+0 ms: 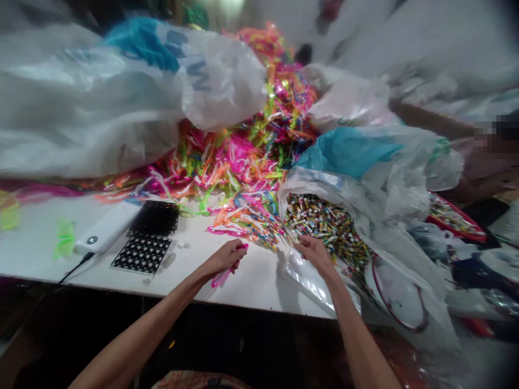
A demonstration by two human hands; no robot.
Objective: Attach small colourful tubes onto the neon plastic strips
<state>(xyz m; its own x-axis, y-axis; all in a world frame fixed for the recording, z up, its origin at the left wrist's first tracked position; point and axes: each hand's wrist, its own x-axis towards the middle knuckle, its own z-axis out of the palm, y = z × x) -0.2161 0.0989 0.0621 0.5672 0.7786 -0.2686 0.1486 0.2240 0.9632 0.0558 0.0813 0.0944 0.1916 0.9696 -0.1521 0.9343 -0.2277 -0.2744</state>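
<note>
The person's left hand (229, 256) is above the desk (259, 286), not far in from its near edge, with its fingers clamped on a bright pink strip (221, 278); part of the strip hangs below the fist toward that edge. The right hand (313, 251) reaches to the near side of a pile of small multicoloured cylinders (324, 216), its fingers bent close together; from here I cannot tell whether they pinch anything. Under that wrist a clear plastic bag (312, 283) lies slantwise, running down to the desk's near edge. Between the 2 hands and farther in, thin coloured strips (251, 219) fan out from a big tangled heap (239, 156) along the far edge. Toward the desk's left end, 2 black grids (141, 254) lie beside a white device (107, 232) whose cable (77, 268) drops over the near edge. Beyond the pile, to the right, a white bowl (399, 292) with a dark red rim tilts among loose plastic sheeting (433, 292).
</note>
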